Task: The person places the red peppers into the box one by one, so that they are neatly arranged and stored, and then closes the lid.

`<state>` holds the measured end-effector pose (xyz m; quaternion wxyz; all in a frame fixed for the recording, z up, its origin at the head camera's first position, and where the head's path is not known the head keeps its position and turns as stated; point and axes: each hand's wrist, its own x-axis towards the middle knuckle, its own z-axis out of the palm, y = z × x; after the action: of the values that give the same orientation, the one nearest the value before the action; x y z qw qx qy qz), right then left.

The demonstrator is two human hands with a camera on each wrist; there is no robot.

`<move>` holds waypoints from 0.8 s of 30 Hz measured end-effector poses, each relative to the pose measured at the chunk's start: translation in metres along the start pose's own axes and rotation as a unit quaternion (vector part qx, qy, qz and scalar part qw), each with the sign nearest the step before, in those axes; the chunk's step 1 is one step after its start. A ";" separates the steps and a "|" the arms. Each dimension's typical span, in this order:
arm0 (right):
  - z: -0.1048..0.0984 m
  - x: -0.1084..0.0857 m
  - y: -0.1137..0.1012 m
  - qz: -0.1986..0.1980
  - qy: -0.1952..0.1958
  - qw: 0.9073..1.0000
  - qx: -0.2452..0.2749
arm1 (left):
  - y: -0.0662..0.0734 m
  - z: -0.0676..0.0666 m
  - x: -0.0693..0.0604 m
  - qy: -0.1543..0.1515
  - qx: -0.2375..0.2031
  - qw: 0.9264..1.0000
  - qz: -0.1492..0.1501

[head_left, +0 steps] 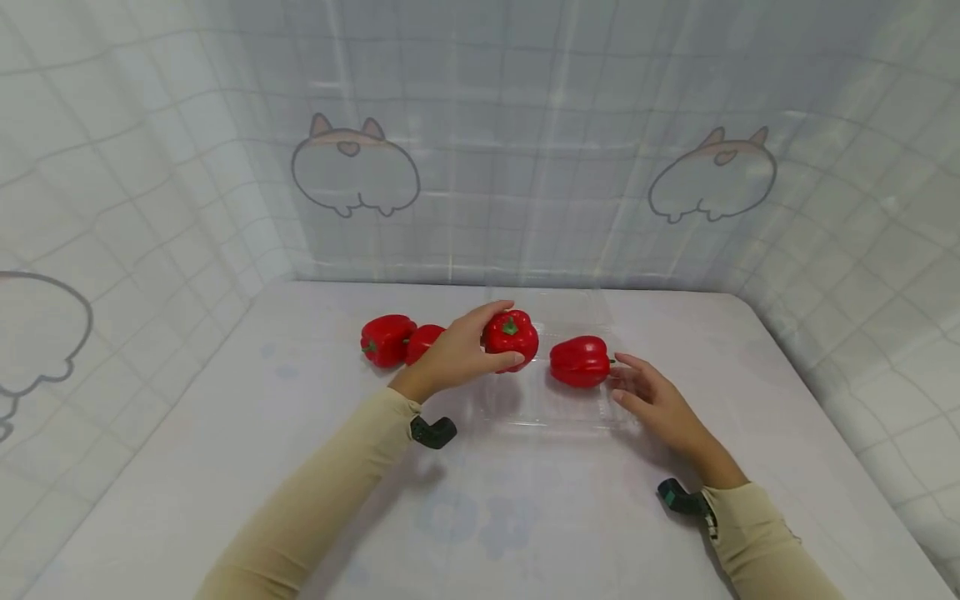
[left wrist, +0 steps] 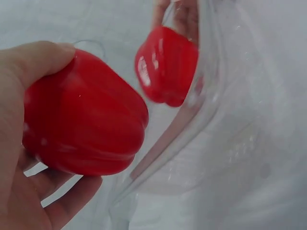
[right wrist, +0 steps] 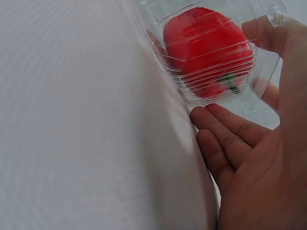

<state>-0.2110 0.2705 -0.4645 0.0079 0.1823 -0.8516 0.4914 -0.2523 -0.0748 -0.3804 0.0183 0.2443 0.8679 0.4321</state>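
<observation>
My left hand grips a red bell pepper with a green stem, over the left part of a clear plastic container. In the left wrist view, thumb and fingers lie around that bell pepper. Inside the container, toward its right end, lies another red bell pepper, its stem pointing right. My right hand is at the container's right end, fingers spread and slightly bent. In the right wrist view its fingertips lie against or very close to the ribbed end wall; exact contact is unclear.
Two more red bell peppers lie on the white table left of the container: one in full view, the other partly behind my left hand. Grid-patterned curtains enclose the back and sides.
</observation>
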 end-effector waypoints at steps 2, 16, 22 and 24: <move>-0.001 -0.001 -0.001 0.000 0.003 1.000 0.003 | 0.003 0.003 0.002 -0.008 0.017 1.000 0.005; 0.000 -0.001 0.002 -0.018 0.018 1.000 -0.010 | 0.012 0.005 0.007 -0.024 0.085 0.995 0.040; -0.001 -0.002 0.006 -0.054 -0.007 0.998 0.024 | 0.012 0.006 0.008 -0.036 0.146 0.988 0.029; -0.001 -0.002 0.007 -0.063 -0.017 0.998 0.024 | 0.012 0.006 0.009 -0.042 0.162 0.986 0.024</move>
<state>-0.2119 0.2751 -0.4701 0.0201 0.2443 -0.8261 0.5074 -0.2538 -0.0600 -0.3738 0.0042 0.2827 0.9186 0.2759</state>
